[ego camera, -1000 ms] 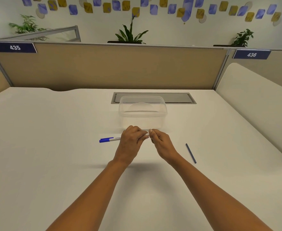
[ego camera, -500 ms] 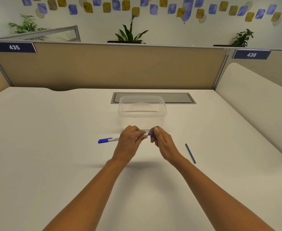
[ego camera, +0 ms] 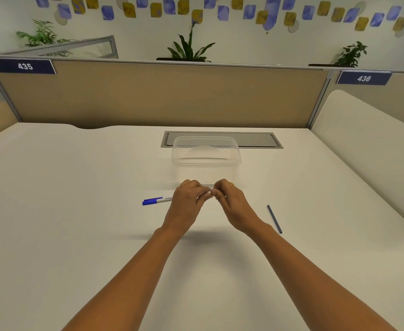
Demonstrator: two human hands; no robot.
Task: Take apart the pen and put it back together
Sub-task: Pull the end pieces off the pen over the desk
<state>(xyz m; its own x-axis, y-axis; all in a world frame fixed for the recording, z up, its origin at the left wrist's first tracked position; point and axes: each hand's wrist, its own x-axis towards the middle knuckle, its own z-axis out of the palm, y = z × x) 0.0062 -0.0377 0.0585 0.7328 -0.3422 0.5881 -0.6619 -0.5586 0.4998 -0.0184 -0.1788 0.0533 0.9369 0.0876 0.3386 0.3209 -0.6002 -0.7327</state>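
At table centre, head view: the left hand [ego camera: 186,206] is curled around the white barrel of the pen [ego camera: 158,200], fingers wrapped shut on it. The blue-capped end projects out of the fist toward 9 o'clock, held just above the white table [ego camera: 76,211]. The pen's long axis runs nearly left to right, from 9 toward 3 o'clock, with the cap end slightly nearer the person. The right hand [ego camera: 234,206] meets the left at the barrel's hidden end, fingertips [ego camera: 216,192] pinched together there. What they grip, if anything, cannot be told; the end piece is covered by both hands.

A thin dark blue refill [ego camera: 274,219] lies loose on the table at 3 o'clock from the hands, well apart from them, its long axis running roughly 11 to 5 o'clock. A clear plastic container [ego camera: 205,161] stands at 12 o'clock, just beyond the knuckles.

Judgement: with the refill out, the pen is partly disassembled, and the hands are working its rear end.

Risks: a small end piece could slip from the pinch and roll off across the smooth surface, the cause being a fingertip-only hold. The unrestrained refill may also roll if the table is jolted.
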